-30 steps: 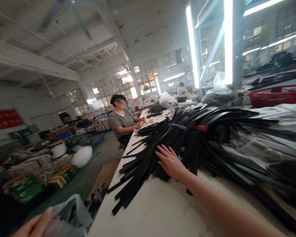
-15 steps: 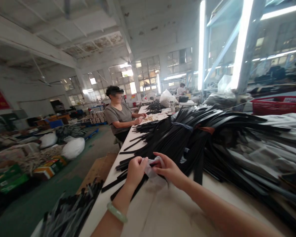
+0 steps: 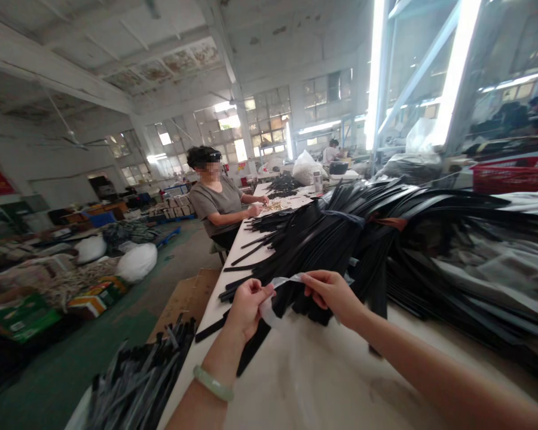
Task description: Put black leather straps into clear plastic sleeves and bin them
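A translucent whitish strip (image 3: 287, 280) is stretched between my two hands, above the near part of the white table (image 3: 269, 382). My left hand (image 3: 251, 304), with a pale green bangle on its wrist, pinches one end, and part of the strip hangs below its fingers. The fingertips of my right hand (image 3: 329, 292) grip the other end. Just beyond both hands lies a large pile of long black strips (image 3: 314, 245), tied in bundles with a bluish band (image 3: 344, 217) and a brown band (image 3: 390, 223).
A person (image 3: 217, 200) sits at the table's left edge, hands on small items. Black and grey strips (image 3: 138, 376) stand at the lower left beside cardboard (image 3: 186, 298). A red basket (image 3: 513, 176) is at the right; white sacks (image 3: 137, 261) lie on the floor.
My hands have moved apart, drawing the strip out between them where it was bunched before. My right hand has shifted right, its fingers now closer together. The view has turned slightly.
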Motion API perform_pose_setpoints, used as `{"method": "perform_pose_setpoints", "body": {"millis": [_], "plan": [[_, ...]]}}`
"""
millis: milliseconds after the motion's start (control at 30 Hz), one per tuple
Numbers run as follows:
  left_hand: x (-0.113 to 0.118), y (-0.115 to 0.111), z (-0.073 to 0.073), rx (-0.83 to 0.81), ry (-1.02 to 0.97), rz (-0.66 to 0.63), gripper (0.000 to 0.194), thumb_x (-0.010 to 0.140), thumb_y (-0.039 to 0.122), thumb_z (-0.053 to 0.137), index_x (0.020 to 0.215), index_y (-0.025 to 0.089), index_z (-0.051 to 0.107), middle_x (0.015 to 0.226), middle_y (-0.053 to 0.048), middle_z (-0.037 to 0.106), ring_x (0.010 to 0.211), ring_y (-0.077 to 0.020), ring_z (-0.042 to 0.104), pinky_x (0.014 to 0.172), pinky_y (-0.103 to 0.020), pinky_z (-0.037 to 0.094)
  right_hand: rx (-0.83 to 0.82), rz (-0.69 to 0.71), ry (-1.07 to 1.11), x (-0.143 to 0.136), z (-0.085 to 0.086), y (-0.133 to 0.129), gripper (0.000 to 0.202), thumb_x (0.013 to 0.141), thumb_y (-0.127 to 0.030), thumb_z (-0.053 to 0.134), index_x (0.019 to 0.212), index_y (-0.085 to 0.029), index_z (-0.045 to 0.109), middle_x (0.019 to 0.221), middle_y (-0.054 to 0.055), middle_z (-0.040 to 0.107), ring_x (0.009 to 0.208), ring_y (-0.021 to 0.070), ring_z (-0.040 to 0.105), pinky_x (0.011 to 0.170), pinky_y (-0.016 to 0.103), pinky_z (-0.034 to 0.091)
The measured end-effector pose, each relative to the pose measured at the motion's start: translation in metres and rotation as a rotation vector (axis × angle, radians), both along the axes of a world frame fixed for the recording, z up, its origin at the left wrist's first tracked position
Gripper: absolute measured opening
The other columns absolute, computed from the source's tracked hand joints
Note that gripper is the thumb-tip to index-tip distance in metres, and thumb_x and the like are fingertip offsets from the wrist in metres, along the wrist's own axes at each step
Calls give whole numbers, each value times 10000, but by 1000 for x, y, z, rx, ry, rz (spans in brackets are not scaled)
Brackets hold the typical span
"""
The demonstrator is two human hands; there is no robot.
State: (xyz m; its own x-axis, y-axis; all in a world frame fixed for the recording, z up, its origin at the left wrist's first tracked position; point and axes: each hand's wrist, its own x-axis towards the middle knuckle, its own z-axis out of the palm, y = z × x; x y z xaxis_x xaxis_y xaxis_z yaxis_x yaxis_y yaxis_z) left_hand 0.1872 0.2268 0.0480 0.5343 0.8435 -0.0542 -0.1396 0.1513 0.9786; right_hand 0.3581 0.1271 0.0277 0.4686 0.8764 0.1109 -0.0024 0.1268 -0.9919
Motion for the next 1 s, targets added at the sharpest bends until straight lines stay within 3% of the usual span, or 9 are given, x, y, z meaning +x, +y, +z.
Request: {"method": "perform_pose_setpoints", "body": {"millis": [167,367,467,533,600,633,767,900,1000], "plan": [[-5,17,-5,98,56,126,494,492,425,822,799,150,550,579,29,588,512,-73,522,485,-171,376,-8,-144,-280,31,-5,2,318,685,-407,680,846,-135,722,613,26,640,517,122,556,499,237,456],[-20,20,5,152,300,80,426,495,399,809,769,92,698,507,20,561,416,-62,405,396,-183,256,4,-309,-482,53,-4,1,277,696,-412,672,724,-138,696,588,37,642,533,149,568,489,244,409],[-44,11,27,226,557,-275,316,524,369,800,654,94,714,470,6,553,403,-69,399,385,-189,247,-32,-311,-484,45,7,-4,271,707,-414,662,667,-145,655,508,13,602,473,124,526,446,221,355],[-58,7,43,249,720,-637,297,571,379,774,706,119,731,504,-1,590,423,-88,451,405,-194,302,-46,-190,-432,37,16,-8,273,720,-414,649,666,-147,627,456,-11,562,413,95,471,412,203,319],[-63,4,54,235,740,-795,350,591,392,764,835,143,735,646,-30,671,518,-128,554,469,-209,394,-47,2,-373,27,23,-10,248,750,-387,619,688,-148,591,462,-23,557,388,74,437,395,186,313],[-61,3,55,248,692,-731,394,599,405,758,898,150,723,750,-49,699,594,-150,599,514,-220,435,-44,97,-351,22,25,-11,212,770,-354,595,719,-150,573,485,-26,567,391,69,437,394,179,324],[-25,-5,34,463,336,-138,480,653,428,722,1024,134,641,1002,-110,683,864,-190,645,748,-281,501,-24,303,-394,-1,23,-13,155,803,-158,483,956,-171,472,552,-55,590,415,71,467,404,160,360],[3,-19,8,460,260,-211,507,631,310,749,1072,121,583,875,-93,706,833,-196,659,790,-306,492,30,316,-586,-18,14,-16,309,806,-91,458,1099,-176,411,578,-62,601,438,74,476,412,151,343],[4,-22,3,466,308,-202,525,615,246,742,1096,132,566,721,-36,704,693,-170,649,688,-265,477,40,404,-648,-5,14,-16,530,790,-109,523,1278,-175,327,709,-25,661,548,102,568,479,176,419]]}}
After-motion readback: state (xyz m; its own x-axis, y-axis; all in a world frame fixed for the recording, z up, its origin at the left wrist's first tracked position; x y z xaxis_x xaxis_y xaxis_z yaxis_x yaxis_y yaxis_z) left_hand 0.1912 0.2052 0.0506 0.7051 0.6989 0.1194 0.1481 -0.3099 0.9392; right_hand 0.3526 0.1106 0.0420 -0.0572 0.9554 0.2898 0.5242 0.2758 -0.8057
